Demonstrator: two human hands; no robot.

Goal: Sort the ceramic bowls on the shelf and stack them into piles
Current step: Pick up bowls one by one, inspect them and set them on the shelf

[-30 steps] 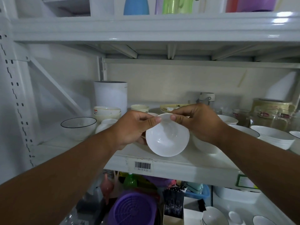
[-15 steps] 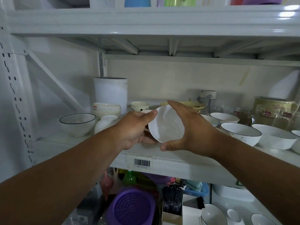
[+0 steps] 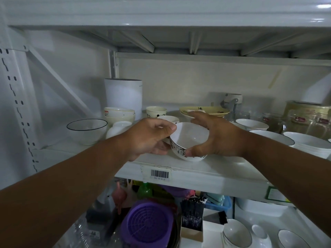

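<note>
We are holding a small white bowl (image 3: 189, 140) with both hands just over the front of the shelf (image 3: 206, 166). Our left hand (image 3: 148, 138) is pinching its rim, thumb on top. Our right hand (image 3: 215, 135) is wrapping around its far side, thumb on the dark pattern. More bowls (image 3: 304, 144) are sitting nearby.

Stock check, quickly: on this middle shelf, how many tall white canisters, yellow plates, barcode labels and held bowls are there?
Tall white canister: 1
Yellow plate: 1
Barcode label: 1
Held bowl: 1
Total: 4
</note>
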